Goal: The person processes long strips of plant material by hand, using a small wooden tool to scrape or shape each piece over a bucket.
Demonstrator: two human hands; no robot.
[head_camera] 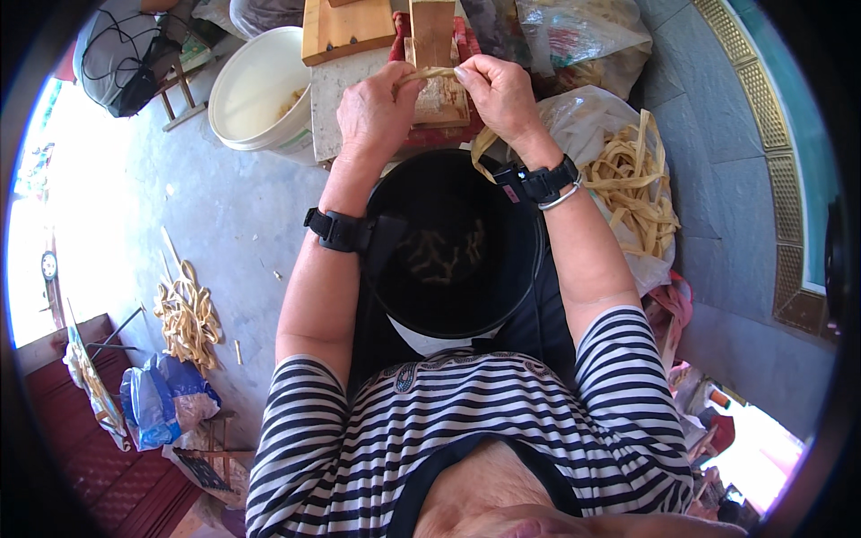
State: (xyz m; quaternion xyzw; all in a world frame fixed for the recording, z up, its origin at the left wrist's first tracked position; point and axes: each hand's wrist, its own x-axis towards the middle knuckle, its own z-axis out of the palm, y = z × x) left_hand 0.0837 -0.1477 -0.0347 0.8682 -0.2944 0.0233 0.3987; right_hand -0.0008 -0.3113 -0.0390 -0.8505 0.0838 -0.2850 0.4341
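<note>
Between my two hands a tan, flat flexible strip (pixel 437 72) is stretched over a small wooden block (pixel 437 107) on a red stand. My left hand (pixel 380 107) pinches one end of it between thumb and fingers. My right hand (pixel 501 97) pinches it a short way along, and the strip's tail loops down beside the right wrist. Below the hands, a black round tub (pixel 451 296) stands before my body, with several short pieces (pixel 430 249) lying in its dark inside. What the strip is made of is not plain.
At right a clear plastic bag (pixel 572 111) holds a heap of similar strips (pixel 632 181). A white bucket (pixel 259 87) and a wooden board (pixel 346 30) are at upper left. Another strip bundle (pixel 188 316) lies on the floor near blue plastic bags (pixel 151 403).
</note>
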